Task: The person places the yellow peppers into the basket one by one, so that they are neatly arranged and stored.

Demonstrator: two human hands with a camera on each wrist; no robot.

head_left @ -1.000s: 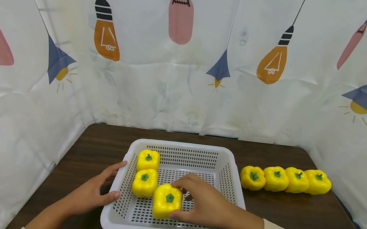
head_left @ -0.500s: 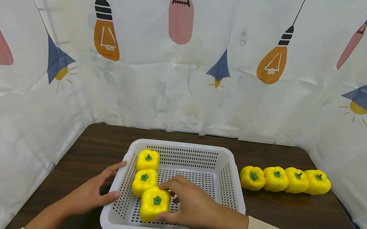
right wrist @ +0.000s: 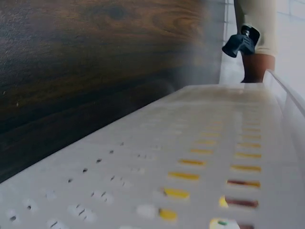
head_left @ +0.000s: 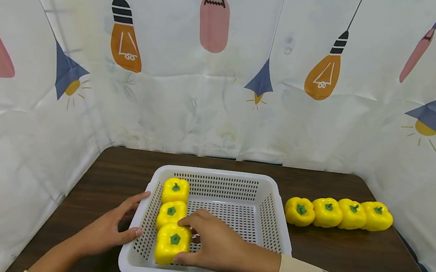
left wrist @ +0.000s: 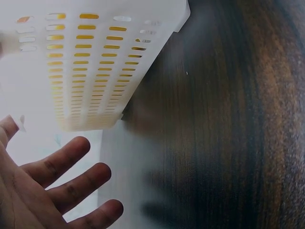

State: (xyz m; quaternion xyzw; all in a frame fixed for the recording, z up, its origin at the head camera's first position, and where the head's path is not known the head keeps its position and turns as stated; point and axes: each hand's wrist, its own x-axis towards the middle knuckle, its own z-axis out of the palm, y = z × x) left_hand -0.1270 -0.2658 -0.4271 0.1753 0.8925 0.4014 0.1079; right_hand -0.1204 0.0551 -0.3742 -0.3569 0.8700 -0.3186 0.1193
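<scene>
My right hand holds a yellow bell pepper between thumb and fingers, low inside a white perforated plastic basket. It sits at the front of a column along the basket's left side, behind which are a middle bell pepper and a back bell pepper. At the left rim is my left hand, thumb and index tip against the edge, fingers spread loosely. The left wrist view has that hand's fingers extended below the basket wall. Whether the held pepper touches the basket floor is hard to tell.
A row of several more yellow bell peppers lies right of the basket on the dark wooden table. Behind stands a white curtain with printed lamps. In the right wrist view, a dark clip shows by the other sleeve.
The right hand has moved left and slightly toward the front with the bell pepper, bringing it in line with the two behind it. My left hand stays at the rim.
</scene>
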